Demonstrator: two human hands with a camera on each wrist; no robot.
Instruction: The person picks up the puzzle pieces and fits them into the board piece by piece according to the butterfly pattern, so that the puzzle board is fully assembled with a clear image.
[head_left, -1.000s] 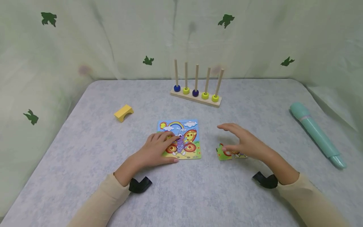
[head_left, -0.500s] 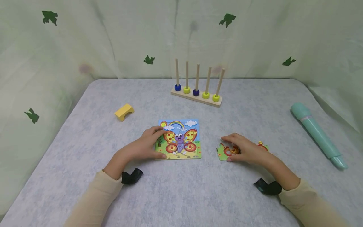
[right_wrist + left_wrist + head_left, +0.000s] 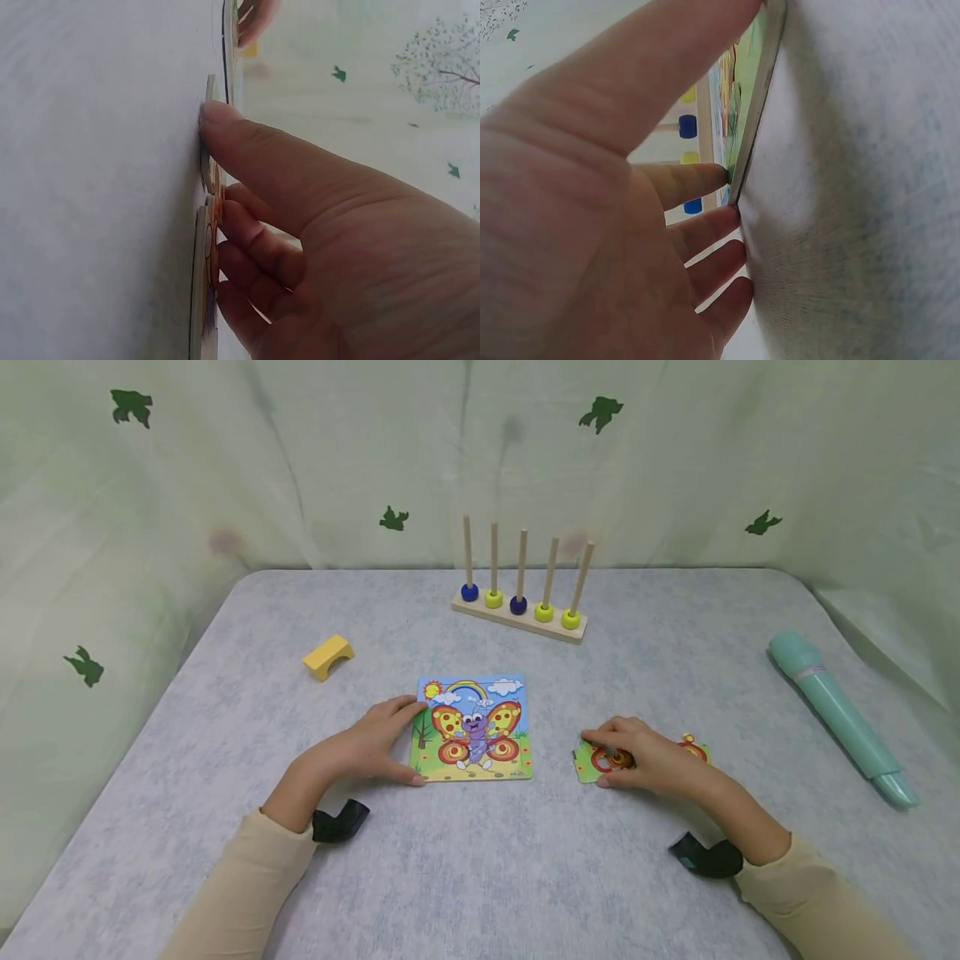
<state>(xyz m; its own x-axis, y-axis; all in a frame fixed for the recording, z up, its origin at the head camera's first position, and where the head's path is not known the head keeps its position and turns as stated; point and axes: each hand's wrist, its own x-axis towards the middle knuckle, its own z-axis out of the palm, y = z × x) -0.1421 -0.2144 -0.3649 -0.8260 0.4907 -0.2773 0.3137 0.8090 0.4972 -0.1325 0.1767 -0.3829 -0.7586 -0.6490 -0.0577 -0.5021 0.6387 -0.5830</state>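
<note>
A square butterfly puzzle (image 3: 474,727) lies on the table in front of me, its picture face up. My left hand (image 3: 367,743) rests at its left side; thumb and index finger touch the edge, spread apart, as the left wrist view shows. Right of the board, my right hand (image 3: 648,758) pinches a loose puzzle piece (image 3: 587,766), green with a red ring, between thumb and fingers. In the right wrist view the thumb presses the rim of that piece (image 3: 210,169). Another puzzle piece (image 3: 201,285) lies beside it under the fingers, mostly hidden from the head view.
Another bit of puzzle (image 3: 697,750) shows behind the right wrist. At the back stands a wooden peg stand (image 3: 517,620) with blue and yellow beads. A yellow arch block (image 3: 327,657) lies at the left, a teal microphone-shaped toy (image 3: 840,714) at the right.
My left hand has drawn back leftward off the puzzle's picture to its left edge. The right hand has come down onto the loose pieces and closed its fingers on one.
</note>
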